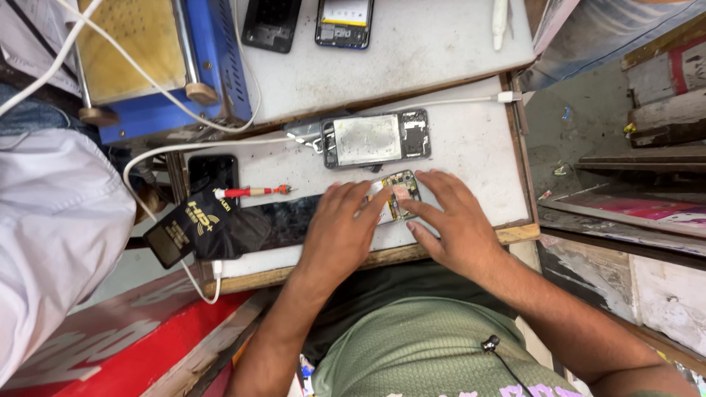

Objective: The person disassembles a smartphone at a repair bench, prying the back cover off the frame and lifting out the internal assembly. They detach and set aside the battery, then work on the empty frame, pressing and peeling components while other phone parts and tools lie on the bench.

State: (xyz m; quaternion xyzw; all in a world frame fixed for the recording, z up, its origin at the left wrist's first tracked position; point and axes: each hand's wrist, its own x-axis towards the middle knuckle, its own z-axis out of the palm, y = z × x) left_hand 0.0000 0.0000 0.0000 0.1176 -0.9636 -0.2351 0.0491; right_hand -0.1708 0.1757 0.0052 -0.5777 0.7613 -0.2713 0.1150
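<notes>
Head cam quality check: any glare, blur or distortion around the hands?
Head view: even daylight, soft shadows under the left hand and right hand; the small circuit board between them is sharp enough; mild glare on the opened phone; wide-angle bending at the frame edges; the white sleeve is slightly overexposed.
</notes>
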